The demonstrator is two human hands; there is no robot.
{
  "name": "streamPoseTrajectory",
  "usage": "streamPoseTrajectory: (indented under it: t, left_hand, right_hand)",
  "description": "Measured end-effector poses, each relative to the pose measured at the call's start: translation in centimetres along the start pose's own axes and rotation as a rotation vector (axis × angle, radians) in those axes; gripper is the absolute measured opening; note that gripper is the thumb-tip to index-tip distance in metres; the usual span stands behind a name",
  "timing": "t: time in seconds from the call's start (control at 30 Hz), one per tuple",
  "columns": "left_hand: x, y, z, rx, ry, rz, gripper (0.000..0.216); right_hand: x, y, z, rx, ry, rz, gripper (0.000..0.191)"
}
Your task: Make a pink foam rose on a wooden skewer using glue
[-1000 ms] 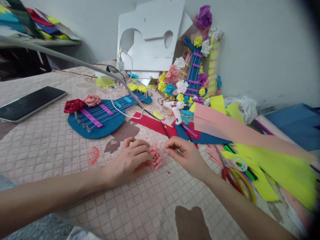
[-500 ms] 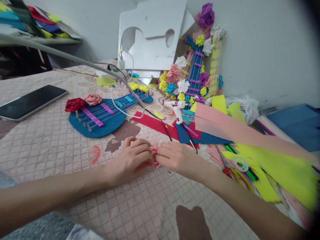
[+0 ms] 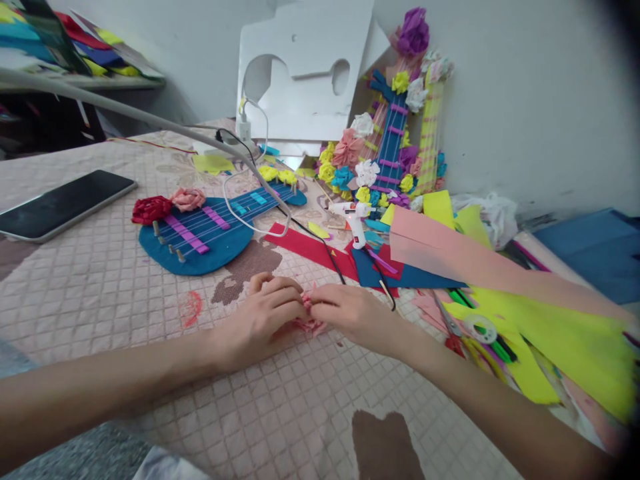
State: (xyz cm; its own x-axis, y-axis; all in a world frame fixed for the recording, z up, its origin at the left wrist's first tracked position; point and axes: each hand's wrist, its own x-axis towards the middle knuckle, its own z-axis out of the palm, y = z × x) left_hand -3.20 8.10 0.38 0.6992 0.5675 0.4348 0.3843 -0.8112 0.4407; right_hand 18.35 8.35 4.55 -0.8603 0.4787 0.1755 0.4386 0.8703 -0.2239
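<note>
A small pink paper flower (image 3: 310,325) rests on the quilted pink cloth (image 3: 125,293), squeezed between both hands. My left hand (image 3: 265,320) curls round its left side with the fingers closed on it. My right hand (image 3: 353,313) presses in from the right, fingertips pinched on the flower. Most of the flower is hidden by the fingers. Beyond them lies a blue paper guitar (image 3: 210,223) with purple bars, a red rose (image 3: 149,209) and a pink rose (image 3: 187,198) on its body.
A white glue gun (image 3: 354,217) lies behind my right hand, its black cord running toward my fingers. Red-handled scissors (image 3: 453,333), tape and sheets of yellow, pink, red and blue paper crowd the right. A dark phone (image 3: 63,203) lies far left. Flower-covered guitars lean on the wall.
My right hand, apart from the flower a second ago, moved left and closed on it. The flower is now mostly covered by both hands.
</note>
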Motion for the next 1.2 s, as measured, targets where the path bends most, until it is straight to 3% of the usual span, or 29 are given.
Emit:
streamPoseTrajectory:
  t: [0.13,0.23,0.3,0.43,0.6,0.8,0.9,1.03,1.2]
  left_hand:
    - [0.1,0.1,-0.1,-0.005,0.007,-0.005,0.007]
    - [0.2,0.2,-0.1,-0.005,0.008,-0.014,0.007]
    - [0.1,0.2,-0.1,-0.008,0.003,-0.018,0.006]
    - [0.0,0.1,-0.1,-0.013,-0.002,-0.023,0.006]
    - [0.1,0.1,-0.1,0.003,0.005,-0.016,0.006]
    - [0.0,0.1,0.0,0.000,0.010,-0.008,0.008]
    - [0.0,0.1,0.0,-0.004,0.016,-0.005,0.010]
    - [0.1,0.0,-0.1,-0.016,0.013,-0.009,0.007]
    - [0.0,0.0,0.0,-0.030,0.003,-0.023,0.005]
  right_hand:
    - [-0.4,-0.4,0.3,0.576,0.241,0.332,0.011]
    - [-0.6,-0.6,0.2,0.805,0.295,0.473,0.008]
    - [-0.6,-0.7,0.0,0.685,0.282,0.463,0.008]
    - [-0.7,-0.5,-0.2,0.232,0.163,0.249,0.014]
    - [-0.4,-0.2,-0.3,-0.134,0.023,0.043,0.016]
    - [0.4,-0.3,-0.8,-0.373,-0.014,-0.193,0.018]
    - [0.4,-0.2,-0.4,-0.402,-0.024,-0.241,0.019]
    - [0.0,-0.4,0.2,-0.147,0.021,-0.079,0.017]
    - [-0.6,-0.9,0.5,0.591,0.236,0.375,0.011]
